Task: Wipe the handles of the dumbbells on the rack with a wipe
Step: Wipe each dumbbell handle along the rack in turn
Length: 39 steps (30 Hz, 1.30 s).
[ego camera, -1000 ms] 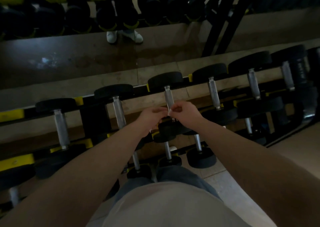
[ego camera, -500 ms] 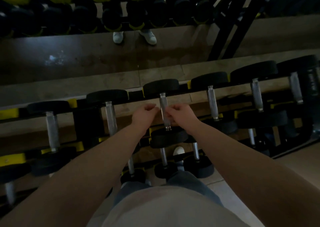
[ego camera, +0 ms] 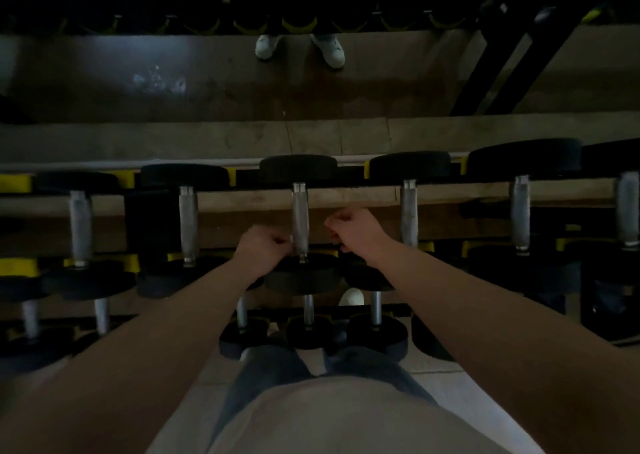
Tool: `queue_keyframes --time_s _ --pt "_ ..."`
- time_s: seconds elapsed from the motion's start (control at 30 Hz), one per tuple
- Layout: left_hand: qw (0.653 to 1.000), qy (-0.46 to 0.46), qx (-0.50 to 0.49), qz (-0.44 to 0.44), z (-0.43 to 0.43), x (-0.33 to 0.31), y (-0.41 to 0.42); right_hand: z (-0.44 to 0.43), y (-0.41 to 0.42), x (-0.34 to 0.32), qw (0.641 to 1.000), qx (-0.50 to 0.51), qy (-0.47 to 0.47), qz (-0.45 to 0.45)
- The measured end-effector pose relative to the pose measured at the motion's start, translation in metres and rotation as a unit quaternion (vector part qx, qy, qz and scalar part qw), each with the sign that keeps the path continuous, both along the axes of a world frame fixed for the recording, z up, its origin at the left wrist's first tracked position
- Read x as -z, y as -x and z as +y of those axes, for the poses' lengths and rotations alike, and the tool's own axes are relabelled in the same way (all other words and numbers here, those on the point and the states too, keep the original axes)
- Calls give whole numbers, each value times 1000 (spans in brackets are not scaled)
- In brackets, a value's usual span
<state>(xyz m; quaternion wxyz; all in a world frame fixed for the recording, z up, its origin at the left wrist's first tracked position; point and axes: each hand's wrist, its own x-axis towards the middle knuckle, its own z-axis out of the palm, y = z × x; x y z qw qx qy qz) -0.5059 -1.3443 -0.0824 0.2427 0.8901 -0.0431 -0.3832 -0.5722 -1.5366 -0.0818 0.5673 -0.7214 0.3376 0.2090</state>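
The middle dumbbell's silver handle [ego camera: 300,218] lies on the top tier of the black and yellow rack [ego camera: 14,183]. My left hand [ego camera: 265,249] has curled fingers at the handle's lower left end and pinches a small pale sliver there, apparently the wipe [ego camera: 290,242]; the dim light hides most of it. My right hand [ego camera: 353,232] is a loose fist a little to the right of the handle, not touching it, and I see nothing in it.
Neighbouring dumbbell handles [ego camera: 188,225] [ego camera: 409,214] lie on either side on the same tier. Smaller dumbbells [ego camera: 308,329] sit on the lower tier by my legs. Beyond the rack is a mirror with reflected white shoes [ego camera: 266,46].
Both hands pinched something pale together, then came to either side of the middle handle. Now my right hand has drawn off to the right while my left stays at the handle's lower end.
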Motion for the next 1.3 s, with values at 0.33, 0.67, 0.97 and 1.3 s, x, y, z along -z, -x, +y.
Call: queue_keyframes --time_s 0.33,0.67,0.97,1.3 --pt "968 110 -224 -41 -36 -10 -28 7 3 -5 1000 -3 -26 3" --pt "980 108 -119 119 -9 -2 -28 32 -2 -1 999 12 -14 35" --pt "991 107 -55 51 -3 8 -29 43 -13 -6 996 76 -24 32" --pt "968 212 -132 -14 -7 2 -45 48 -15 -6 995 84 -8 47"
